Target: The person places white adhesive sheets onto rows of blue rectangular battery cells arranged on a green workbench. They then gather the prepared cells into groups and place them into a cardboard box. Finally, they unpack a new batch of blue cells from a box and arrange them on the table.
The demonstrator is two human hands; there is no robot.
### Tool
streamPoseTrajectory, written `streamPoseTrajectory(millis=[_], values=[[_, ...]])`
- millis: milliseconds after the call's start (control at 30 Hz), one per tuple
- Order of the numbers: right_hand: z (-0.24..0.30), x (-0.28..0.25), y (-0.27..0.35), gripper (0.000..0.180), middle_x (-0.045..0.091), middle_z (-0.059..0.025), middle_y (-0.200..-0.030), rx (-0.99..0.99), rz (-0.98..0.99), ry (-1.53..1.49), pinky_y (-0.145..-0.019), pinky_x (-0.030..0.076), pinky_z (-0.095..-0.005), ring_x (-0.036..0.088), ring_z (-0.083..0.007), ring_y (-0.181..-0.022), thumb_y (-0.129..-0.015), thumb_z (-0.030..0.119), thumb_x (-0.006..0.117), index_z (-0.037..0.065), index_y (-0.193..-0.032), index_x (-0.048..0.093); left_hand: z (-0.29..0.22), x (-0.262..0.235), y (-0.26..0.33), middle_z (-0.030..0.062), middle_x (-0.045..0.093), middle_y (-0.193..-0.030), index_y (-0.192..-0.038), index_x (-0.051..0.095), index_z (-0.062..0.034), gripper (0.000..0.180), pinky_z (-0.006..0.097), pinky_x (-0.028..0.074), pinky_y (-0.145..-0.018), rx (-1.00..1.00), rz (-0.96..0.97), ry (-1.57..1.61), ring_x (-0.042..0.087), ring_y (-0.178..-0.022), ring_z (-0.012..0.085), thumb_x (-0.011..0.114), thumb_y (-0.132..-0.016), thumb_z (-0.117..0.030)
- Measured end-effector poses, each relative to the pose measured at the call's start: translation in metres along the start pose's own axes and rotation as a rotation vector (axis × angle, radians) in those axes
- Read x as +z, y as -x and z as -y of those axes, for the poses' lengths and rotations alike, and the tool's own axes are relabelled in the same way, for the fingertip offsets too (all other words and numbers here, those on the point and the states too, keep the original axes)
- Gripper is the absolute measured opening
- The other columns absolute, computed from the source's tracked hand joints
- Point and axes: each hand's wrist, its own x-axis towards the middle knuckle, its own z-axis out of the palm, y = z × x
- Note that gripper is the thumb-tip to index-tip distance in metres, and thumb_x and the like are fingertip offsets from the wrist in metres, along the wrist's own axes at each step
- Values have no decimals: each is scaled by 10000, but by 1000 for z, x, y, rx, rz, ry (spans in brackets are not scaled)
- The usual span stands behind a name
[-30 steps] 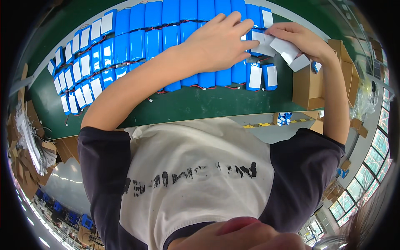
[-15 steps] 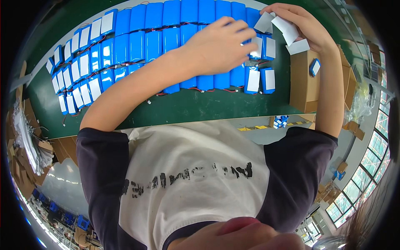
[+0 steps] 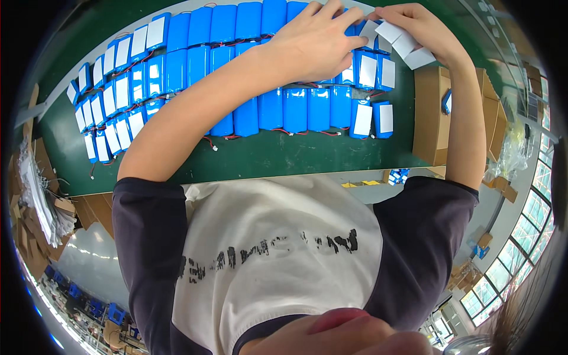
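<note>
Head view, looking down over your chest to the green desk [image 3: 284,157]. Rows of blue battery packs [image 3: 296,109] lie side by side across it; those at the far left [image 3: 112,100] and at the right end [image 3: 373,118] already carry a white label, while the middle stretch is bare blue. Your left hand [image 3: 316,41] lies flat on the upper row, fingers spread, pressing the packs down; it pinches nothing that can be seen. Your right hand [image 3: 417,29] is closed on a small stack of white labels [image 3: 405,44], thumb and fingertips meeting at the stack's near end, just above the labelled packs at the right.

Change over the last second: both hands have travelled up the desk and away from your body, the right hand carrying the labels from the open cardboard box [image 3: 444,112] side toward the upper row, and the two hands now nearly touch. Judged from this, a label is being peeled or presented to a pack in the upper row, with the left hand steadying that pack. Red leads [image 3: 210,142] trail from the lower row toward the desk edge. Stacked flat cartons [image 3: 35,201] lie at your left
</note>
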Motion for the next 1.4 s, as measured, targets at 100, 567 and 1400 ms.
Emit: streamPoseTrajectory(millis=[100,567,1400], values=[[4,-10,16,337,679,-12,-889,-23,-188,-172,-636,486,-232,607,-67,-765,-1010,230,649,11,-1264,687,-5,11,-3,43,587,-1458,-1272,665,-140,358,461,411,-1126,44,23,-277,520,-1342,285,689,-947,-287],[6,30,12,786,608,-88,-1329,-300,-70,-919,-1034,508,-333,604,-185,-1214,-748,-97,797,42,-1454,482,37,-18,22,190,695,-1126,-1174,667,-25,320,442,493,-986,-75,-202,370,646,-1093,357,697,-929,-229],[14,42,0,701,605,-48,-1227,-454,-476,-735,-957,514,-293,606,-151,-1104,-775,-121,761,27,-1416,521,29,-23,11,139,733,-996,-1187,707,43,319,310,509,-873,-483,26,1116,664,-965,201,653,-979,-193]])
